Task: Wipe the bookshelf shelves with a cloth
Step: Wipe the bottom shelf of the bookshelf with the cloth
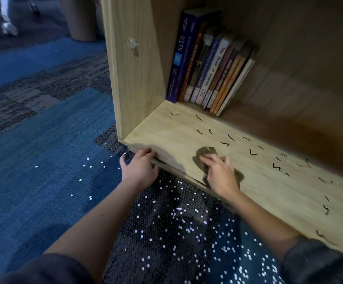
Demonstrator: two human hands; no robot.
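Note:
The bottom shelf [178,130] of a light wooden bookshelf lies in front of me, strewn with several short black marks or scraps [252,153]. My right hand [219,173] presses a small brownish cloth [205,151] flat on the shelf near its front edge, fingers spread over it. My left hand [139,168] grips the shelf's front edge near the left corner, fingers curled over the lip. A row of books [209,64] leans against the left wall at the back.
The bookshelf's left side panel [131,74] rises beside my left hand. Blue and grey carpet [43,160] covers the floor, sprinkled with many small white specks [187,222] under my arms. A round tan base [82,19] stands on the carpet at the far back.

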